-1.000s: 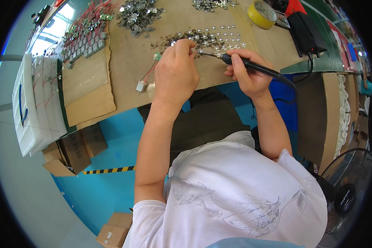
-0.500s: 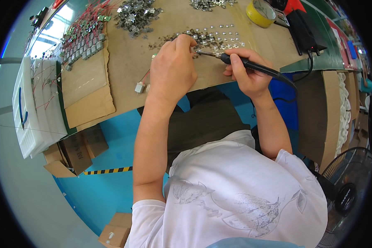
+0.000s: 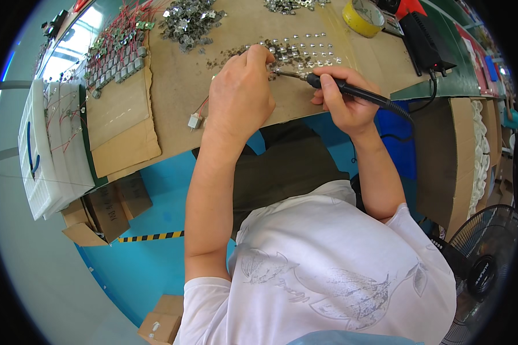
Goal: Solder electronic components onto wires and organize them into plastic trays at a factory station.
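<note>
My right hand (image 3: 349, 99) grips a black-handled soldering iron (image 3: 351, 90), its metal tip pointing left to the fingertips of my left hand (image 3: 242, 86). Those left fingers are pinched together over the cardboard-covered bench; what they hold is hidden behind them. A small grey motor (image 3: 195, 121) with red wires lies on the bench left of my left wrist, its wires running under that hand. Just beyond the iron's tip, small shiny metal pieces (image 3: 316, 46) stand in rows, with darker brown bits (image 3: 227, 54) scattered to their left.
Piles of small metal plates (image 3: 190, 23) lie at the back. Several wired motors (image 3: 116, 69) rest in rows on cardboard at left, near stacked white trays (image 3: 43, 149). A yellow tape roll (image 3: 364, 18) and a black power box (image 3: 425, 43) stand at the back right. A fan (image 3: 483, 270) is at lower right.
Very little differs. Both hands and the soldering iron keep nearly the same place, the iron's tip still at my left fingertips.
</note>
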